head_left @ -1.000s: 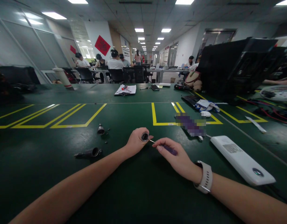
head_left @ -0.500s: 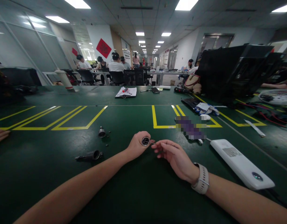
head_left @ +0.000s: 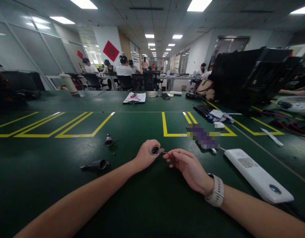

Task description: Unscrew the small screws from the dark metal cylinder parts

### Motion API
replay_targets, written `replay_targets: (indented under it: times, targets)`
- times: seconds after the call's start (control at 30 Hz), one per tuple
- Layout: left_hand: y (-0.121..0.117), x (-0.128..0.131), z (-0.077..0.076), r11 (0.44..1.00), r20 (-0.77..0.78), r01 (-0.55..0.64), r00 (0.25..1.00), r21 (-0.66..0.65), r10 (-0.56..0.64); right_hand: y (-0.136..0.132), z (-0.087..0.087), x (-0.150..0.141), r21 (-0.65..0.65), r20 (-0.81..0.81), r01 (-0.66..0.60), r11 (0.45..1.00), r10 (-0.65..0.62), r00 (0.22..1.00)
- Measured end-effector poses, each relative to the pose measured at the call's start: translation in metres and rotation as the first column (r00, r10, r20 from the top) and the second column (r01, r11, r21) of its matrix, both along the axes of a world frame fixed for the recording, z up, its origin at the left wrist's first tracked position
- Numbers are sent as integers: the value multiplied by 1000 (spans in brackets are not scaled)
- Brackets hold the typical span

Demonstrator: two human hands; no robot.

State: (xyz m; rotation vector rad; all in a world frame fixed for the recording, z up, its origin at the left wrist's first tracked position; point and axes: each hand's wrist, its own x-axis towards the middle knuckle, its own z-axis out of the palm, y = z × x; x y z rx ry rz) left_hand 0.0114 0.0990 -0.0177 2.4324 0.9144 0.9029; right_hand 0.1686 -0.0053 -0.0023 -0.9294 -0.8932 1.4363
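Note:
Closed around a hollow metal cylinder (head_left: 155,151), my left hand (head_left: 146,154) keeps its round open end facing me; the rest of it is hidden in the fingers. My right hand (head_left: 185,167), just to the right, pinches a thin metal rod (head_left: 163,152) whose other end reaches into the cylinder's mouth. Left of my hands, a small metal cup with a stem (head_left: 108,140) stands on the green table (head_left: 152,205). Nearer to my left forearm lies a dark metal cup with a long shank (head_left: 95,165). Several tiny dark pieces (head_left: 114,154) are scattered between them.
A white power bank (head_left: 257,175) lies at right, cabled to a blurred-out device (head_left: 203,136). Behind are gloves (head_left: 219,116), a white mouse (head_left: 219,125) and a large black case (head_left: 241,79). A clipboard (head_left: 134,98) lies farther back. Yellow tape (head_left: 75,135) marks the table.
My right hand has shifted slightly right, away from the left, so more of the thin rod shows between them. A person's hand at the far left edge has gone out of view.

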Motion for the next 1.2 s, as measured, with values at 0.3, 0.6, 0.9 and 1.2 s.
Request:
replay_targets:
  times: [0.3, 0.6, 0.9, 1.2]
  targets:
    - [-2, 1, 1, 1000, -15, 9, 1000, 27, -9, -6, 2, -4, 76, 191, 42, 996, -56, 980]
    - [-1, 0, -1, 995, 3, 76, 997, 68, -76, 0, -1, 4, -9, -14, -49, 999, 49, 999]
    - [-2, 2, 0, 995, -26, 56, 998, 86, -53, -10, 7, -2, 83, 230, 41, 996, -60, 971]
    - [-2, 2, -1, 990, -27, 69, 997, 127, -66, -6, 1, 1, -9, 47, 10, 1000, -10, 999]
